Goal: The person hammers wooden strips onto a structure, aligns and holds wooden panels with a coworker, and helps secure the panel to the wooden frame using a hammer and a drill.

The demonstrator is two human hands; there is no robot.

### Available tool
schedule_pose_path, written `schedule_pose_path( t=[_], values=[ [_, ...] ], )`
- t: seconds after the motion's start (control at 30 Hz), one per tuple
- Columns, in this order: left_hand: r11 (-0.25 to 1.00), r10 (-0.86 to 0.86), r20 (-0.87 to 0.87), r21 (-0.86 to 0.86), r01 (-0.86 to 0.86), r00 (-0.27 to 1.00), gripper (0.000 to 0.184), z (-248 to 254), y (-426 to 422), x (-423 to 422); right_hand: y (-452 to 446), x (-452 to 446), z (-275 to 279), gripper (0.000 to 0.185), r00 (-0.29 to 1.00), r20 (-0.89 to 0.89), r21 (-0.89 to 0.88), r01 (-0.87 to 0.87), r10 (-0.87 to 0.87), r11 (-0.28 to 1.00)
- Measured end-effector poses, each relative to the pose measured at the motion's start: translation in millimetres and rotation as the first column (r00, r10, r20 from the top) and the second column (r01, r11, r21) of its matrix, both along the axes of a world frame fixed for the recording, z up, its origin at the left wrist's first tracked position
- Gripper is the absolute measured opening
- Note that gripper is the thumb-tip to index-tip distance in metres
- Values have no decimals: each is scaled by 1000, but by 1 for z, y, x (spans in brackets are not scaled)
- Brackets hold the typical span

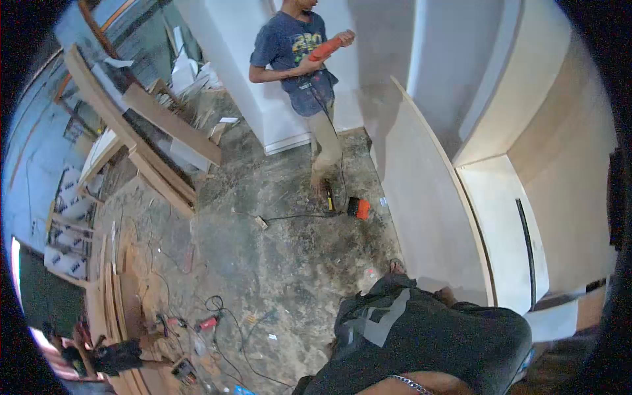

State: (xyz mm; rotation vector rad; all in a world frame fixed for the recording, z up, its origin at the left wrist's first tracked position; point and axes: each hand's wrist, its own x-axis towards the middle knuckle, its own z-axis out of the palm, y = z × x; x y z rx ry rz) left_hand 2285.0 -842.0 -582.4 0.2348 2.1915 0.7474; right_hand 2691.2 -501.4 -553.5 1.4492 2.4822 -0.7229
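Neither my left hand nor my right hand shows; my dark shirt [421, 329] fills the bottom right and hides what lies below it. A small patch of skin is visible between the shirt and the panel, too little to tell which part it is. Close beside me stands a large pale wooden panel [428, 197] with a light edge. Right of it, a white board [503, 217] carries a long black strip [525, 227]. Ahead, a co-worker in a blue T-shirt [293, 46] holds an orange-red corded power tool [324, 49] in both hands.
An orange and black object [358, 208] and a power strip [262, 222] with its cable lie on the stained floor. Cords trail around a red tool [208, 323]. Long boards [161, 174] lean at left; another person [115, 355] is at the lower left.
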Motion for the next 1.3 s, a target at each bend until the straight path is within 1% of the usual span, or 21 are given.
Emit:
schedule_pose_path(
  t=[0.13,0.2,0.23,0.27,0.3,0.43,0.5,0.53,0.57,0.63,0.67,0.73,0.77,0.8,0.83,0.87,0.93,1.0,1.07,1.17,1.3],
  values=[
    [982,-76,-96,164,92,992,38,-12,35,-77,11,-40,6,21,989,147,42,0,-6,999],
    [975,-130,-162,158,156,978,39,49,81,-116,26,-78,67,22,938,-345,210,95,-17,973],
    [985,-110,-142,119,127,984,39,92,104,-129,33,-101,104,21,917,-326,96,274,-230,957],
    [967,-17,-135,251,51,991,39,66,109,-151,42,-119,134,20,856,-285,-15,447,-432,895],
    [925,73,-114,379,-25,991,38,35,114,-171,54,-127,153,16,831,-343,19,471,-437,882],
    [928,-130,-277,305,215,952,38,102,166,-195,103,-144,228,17,684,-596,89,577,-420,812],
    [966,29,-87,260,-6,996,36,89,186,-200,128,-142,253,19,656,-621,97,607,-429,788],
    [897,32,-5,441,-26,999,35,59,188,-205,143,-137,259,21,665,-604,146,634,-439,760],
    [898,20,-17,439,-11,1000,35,36,189,-206,157,-133,266,23,675,-586,197,655,-448,730],
    [962,-175,-158,185,203,972,22,13,207,-197,187,-123,284,23,684,-582,251,666,-440,703],
    [960,-183,-162,184,212,970,22,19,223,-185,201,-117,290,23,706,-567,312,662,-426,681],
    [998,-51,161,41,45,986,32,36,237,-150,226,-105,295,24,725,-559,374,653,-402,658],
    [998,-55,160,44,48,986,32,46,248,-134,244,-99,296,26,746,-554,438,639,-370,632],
    [968,-213,-91,116,222,973,32,50,257,-121,257,-90,286,46,777,-432,374,616,-458,693],
    [909,-334,-344,128,397,877,33,57,261,-111,265,-88,280,46,775,-434,365,617,-459,697],
    [885,-334,-446,154,439,830,35,63,269,-103,270,-90,281,57,806,-372,358,583,-461,730],
    [891,-387,-383,80,447,839,34,72,297,-99,278,-98,299,83,849,-182,234,528,-496,817],
    [888,-429,-322,20,460,844,34,83,339,-100,285,-101,282,84,831,-173,212,555,-529,804],
    [923,-208,-341,243,300,917,34,102,370,-95,289,-103,261,85,807,-135,157,591,-576,791],
    [968,-138,-428,131,212,893,32,149,429,-86,286,-102,263,83,780,-193,152,623,-595,767],
    [937,-257,-463,95,335,849,29,165,456,-86,287,-98,246,82,780,-190,147,623,-596,768]
  ],
)
